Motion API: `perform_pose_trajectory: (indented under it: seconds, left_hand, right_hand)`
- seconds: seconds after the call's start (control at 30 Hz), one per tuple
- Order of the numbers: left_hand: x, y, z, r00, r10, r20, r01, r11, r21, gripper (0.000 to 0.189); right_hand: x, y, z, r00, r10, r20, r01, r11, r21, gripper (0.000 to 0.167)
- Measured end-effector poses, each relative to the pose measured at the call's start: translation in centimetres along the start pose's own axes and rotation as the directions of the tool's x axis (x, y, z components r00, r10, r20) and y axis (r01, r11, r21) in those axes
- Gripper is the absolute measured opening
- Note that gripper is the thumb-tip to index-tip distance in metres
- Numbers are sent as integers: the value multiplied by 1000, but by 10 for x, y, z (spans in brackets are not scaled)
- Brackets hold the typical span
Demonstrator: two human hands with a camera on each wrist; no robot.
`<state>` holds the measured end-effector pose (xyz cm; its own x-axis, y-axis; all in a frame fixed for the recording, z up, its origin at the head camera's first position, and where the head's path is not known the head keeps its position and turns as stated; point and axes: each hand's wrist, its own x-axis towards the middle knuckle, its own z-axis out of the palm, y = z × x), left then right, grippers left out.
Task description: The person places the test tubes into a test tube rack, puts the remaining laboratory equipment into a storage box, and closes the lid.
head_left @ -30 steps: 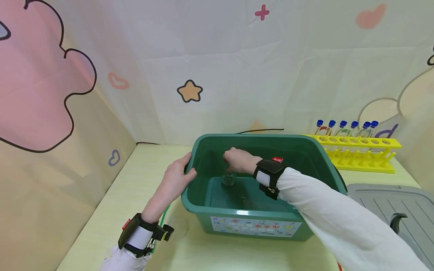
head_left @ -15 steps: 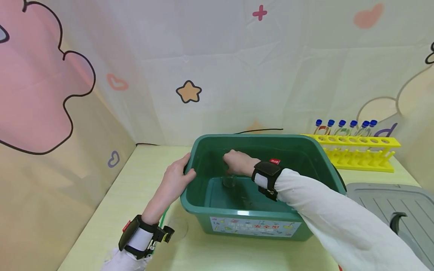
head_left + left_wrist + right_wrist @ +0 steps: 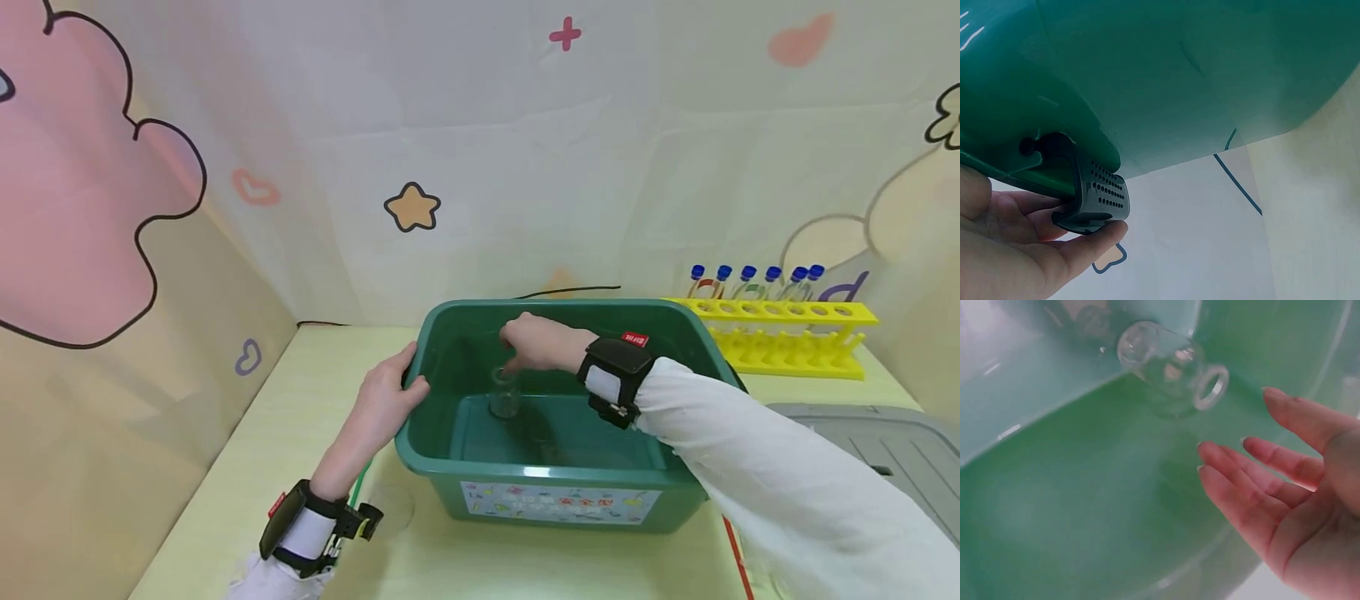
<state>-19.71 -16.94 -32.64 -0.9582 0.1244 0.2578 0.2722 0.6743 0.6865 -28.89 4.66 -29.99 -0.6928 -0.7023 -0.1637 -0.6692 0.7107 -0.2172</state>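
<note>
A small clear glass bottle (image 3: 504,398) with a lipped mouth stands on the floor of a deep green plastic bin (image 3: 480,468), near its left end. My right hand (image 3: 543,342) is inside the bin just above the bottle. In the right wrist view its fingers (image 3: 1241,500) are spread and relaxed, apart from the bottle (image 3: 1166,365), holding nothing. My left hand (image 3: 386,396) grips the bin's left rim, thumb on the rim. The left wrist view shows its fingers beside a black clip handle (image 3: 1102,194) at the bin's end.
A yellow rack (image 3: 787,354) stands behind the bin on the right, with several blue-capped tubes (image 3: 747,279) at its back. A grey lid (image 3: 847,433) lies right of the bin. Near my left wrist are a thin green stick (image 3: 360,483) and a clear round item (image 3: 392,510).
My right hand has let go of the glass bottle and risen slightly, drawing back to the right. The bottle stays on the bin floor. My left hand keeps its hold on the rim.
</note>
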Motion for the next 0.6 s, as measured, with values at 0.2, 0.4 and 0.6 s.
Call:
perform_pose_trajectory:
  seconds: [0.2,0.4,0.6]
  left_hand:
    - [0,0,-1,1000,1,7,-1,1000,5,53]
    - [-3,0,-2,1000,-8,4,8,1000,10,53]
    - [-2,3,1,1000,-12,22,13,1000,-12,53]
  right_hand:
    - [-23,3,-27,996,-39,-75,40,999,3,26]
    - [-50,11,-53,988,-49,-148,55,998,33,21]
    - [-81,24,-66,973,-28,-230,50,995,87,16]
